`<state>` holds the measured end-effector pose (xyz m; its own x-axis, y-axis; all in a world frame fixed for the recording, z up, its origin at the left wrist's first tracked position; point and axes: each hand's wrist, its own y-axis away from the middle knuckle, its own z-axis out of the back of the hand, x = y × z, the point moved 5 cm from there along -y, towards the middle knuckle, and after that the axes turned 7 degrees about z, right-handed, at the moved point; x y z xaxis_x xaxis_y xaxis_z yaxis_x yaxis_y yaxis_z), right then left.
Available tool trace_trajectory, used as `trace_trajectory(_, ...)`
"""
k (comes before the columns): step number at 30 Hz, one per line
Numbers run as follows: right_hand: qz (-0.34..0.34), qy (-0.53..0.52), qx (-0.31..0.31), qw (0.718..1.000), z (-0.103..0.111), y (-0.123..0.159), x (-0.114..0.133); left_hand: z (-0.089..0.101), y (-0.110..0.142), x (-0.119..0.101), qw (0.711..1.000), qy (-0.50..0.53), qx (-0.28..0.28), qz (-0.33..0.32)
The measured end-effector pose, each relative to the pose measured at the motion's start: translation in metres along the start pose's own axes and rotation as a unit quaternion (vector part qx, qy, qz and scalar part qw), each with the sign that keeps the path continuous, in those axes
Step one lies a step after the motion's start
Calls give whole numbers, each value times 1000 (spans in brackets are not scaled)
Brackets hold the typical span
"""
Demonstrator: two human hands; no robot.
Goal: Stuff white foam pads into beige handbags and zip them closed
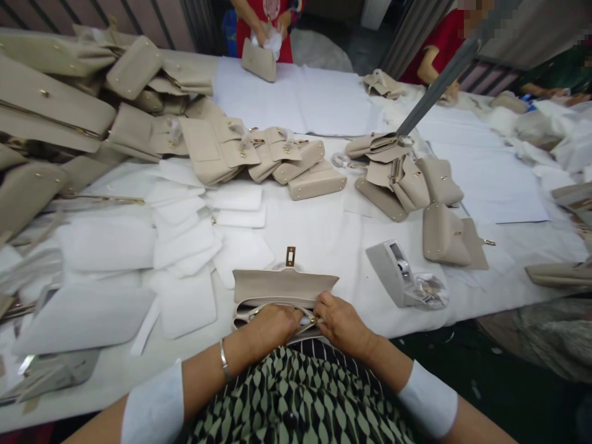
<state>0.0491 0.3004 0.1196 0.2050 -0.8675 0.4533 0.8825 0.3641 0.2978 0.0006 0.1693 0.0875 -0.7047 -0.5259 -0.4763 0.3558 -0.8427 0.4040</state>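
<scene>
A beige handbag [282, 285] stands at the table's near edge, its flap lifted away from me and a gold clasp plate [290, 256] at the flap's tip. My left hand [275, 324] reaches into the bag's mouth, its fingers curled down inside where the tips are hidden. At the bag's right end, my right hand [340, 320] is closed on the rim near a small gold fitting. Something white shows in the opening between the hands; I cannot make out what it is.
White padding sheets [185, 246] lie spread on the left. Beige handbags [217, 148] are heaped at the far left, with more bags [407, 185] on the right. A grey tape dispenser [391, 271] stands right of me. A slanted metal post [439, 86] rises beyond; co-workers stand across the table.
</scene>
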Motion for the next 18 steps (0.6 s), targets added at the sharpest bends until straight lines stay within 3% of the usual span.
trace_trajectory(11,37,-78,-59,995,-14,13,-10,4,-30,-18,999,-1,-13,-49)
trace_trajectory(18,8,-108,-63,992,-7,12,-8,3,-15,-23,997,0,-11,-73)
